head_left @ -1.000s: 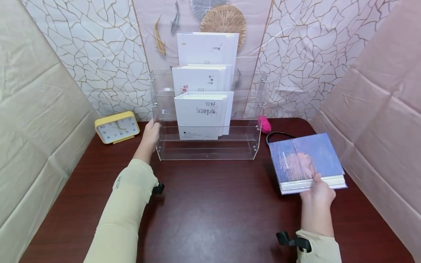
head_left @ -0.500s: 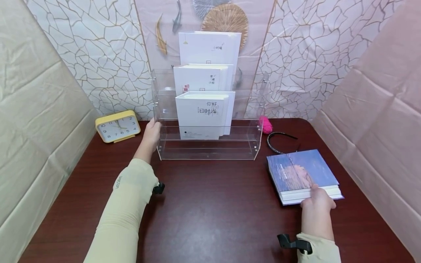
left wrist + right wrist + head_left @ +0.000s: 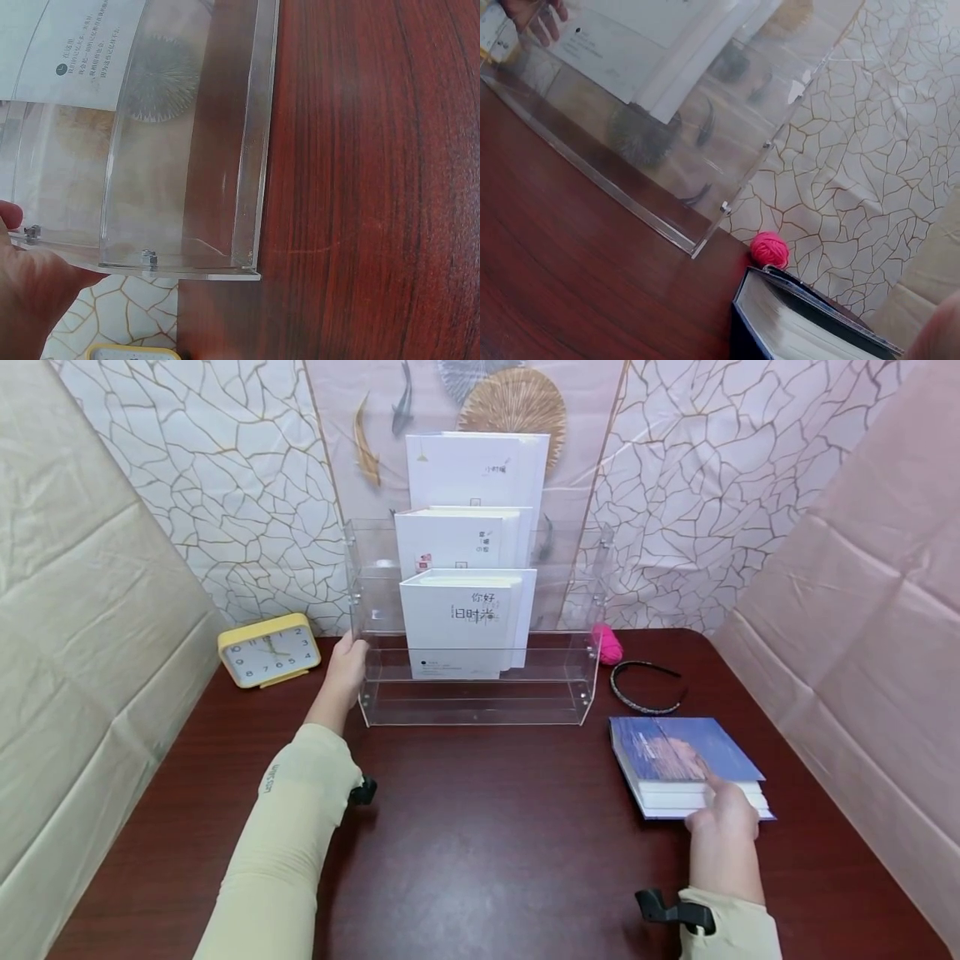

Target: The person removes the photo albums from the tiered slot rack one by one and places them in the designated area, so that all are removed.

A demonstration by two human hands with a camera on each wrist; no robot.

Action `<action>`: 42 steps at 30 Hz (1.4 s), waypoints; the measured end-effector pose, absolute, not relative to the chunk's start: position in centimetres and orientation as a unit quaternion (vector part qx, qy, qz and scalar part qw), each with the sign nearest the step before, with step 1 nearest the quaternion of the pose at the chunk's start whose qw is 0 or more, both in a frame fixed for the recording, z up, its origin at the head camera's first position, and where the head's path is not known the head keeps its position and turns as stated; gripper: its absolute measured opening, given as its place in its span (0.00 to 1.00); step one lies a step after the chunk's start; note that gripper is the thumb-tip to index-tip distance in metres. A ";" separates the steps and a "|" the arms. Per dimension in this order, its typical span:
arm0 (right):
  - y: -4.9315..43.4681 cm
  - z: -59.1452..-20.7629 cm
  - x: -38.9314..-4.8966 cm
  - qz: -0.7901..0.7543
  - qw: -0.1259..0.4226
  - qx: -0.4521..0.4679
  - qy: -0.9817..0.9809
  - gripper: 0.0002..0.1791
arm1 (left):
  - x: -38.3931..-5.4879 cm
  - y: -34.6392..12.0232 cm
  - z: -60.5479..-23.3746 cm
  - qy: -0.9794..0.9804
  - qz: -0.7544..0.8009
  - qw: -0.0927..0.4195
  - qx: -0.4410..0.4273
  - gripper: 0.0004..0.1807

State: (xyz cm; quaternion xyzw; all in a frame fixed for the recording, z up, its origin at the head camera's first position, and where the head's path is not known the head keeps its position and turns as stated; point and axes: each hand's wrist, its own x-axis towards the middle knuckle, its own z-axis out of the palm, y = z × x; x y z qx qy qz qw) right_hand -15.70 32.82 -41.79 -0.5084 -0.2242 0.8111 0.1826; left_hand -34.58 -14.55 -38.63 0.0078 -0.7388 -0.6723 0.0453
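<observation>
My left hand (image 3: 347, 667) grips the left side panel of a clear acrylic rack (image 3: 472, 714), with the thumb over the panel's edge in the left wrist view. White books stand in its tiers: a front one (image 3: 456, 622), a middle one (image 3: 435, 539) and a tall back one (image 3: 457, 468). At the right, my right hand (image 3: 723, 827) holds a thick book with a blue and pink cover (image 3: 652, 752) by its near edge, thumb on top and the other fingers hidden. The book's page edges (image 3: 802, 330) show in the right wrist view.
A yellow alarm clock (image 3: 270, 652) stands left of the rack. Right of it lie a ball of pink yarn (image 3: 609, 645) and a dark headband (image 3: 624, 697), just behind the blue book. Cloth walls enclose the dark red wooden table (image 3: 480, 835) at the back and sides.
My right hand has brought the blue book nearer and lower to the table, uncovering the headband behind it. The left hand stays on the rack.
</observation>
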 end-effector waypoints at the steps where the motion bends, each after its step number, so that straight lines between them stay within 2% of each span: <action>1: 32.7 -41.7 -15.7 0.816 0.179 -0.499 -0.231 0.44 | -34.6 -14.5 -38.6 -0.740 -0.671 0.047 0.010 0.28; 5: 32.3 -41.2 -15.9 0.838 0.187 -0.464 -0.219 0.47 | -34.5 -14.6 -38.5 -0.738 -0.672 0.052 0.007 0.28; 14: 32.2 -41.5 -16.8 0.837 0.219 -0.462 -0.194 0.51 | -34.7 -14.5 -38.5 -0.731 -0.682 0.037 0.007 0.30; 18: 33.0 -42.4 -17.6 0.850 0.200 -0.436 -0.219 0.51 | -34.8 -14.4 -38.6 -0.726 -0.687 0.037 0.005 0.30; 24: 34.5 -43.7 -17.6 0.885 0.165 -0.354 -0.255 0.42 | -34.8 -14.4 -38.7 -0.729 -0.683 0.044 0.004 0.30; 33: 32.3 -40.7 -15.6 0.882 0.142 -0.368 -0.260 0.38 | -34.7 -14.5 -38.7 -0.736 -0.676 0.044 0.006 0.30; 42: 32.7 -40.5 -15.1 0.903 0.105 -0.359 -0.210 0.37 | -34.7 -14.4 -38.6 -0.734 -0.678 0.037 0.012 0.31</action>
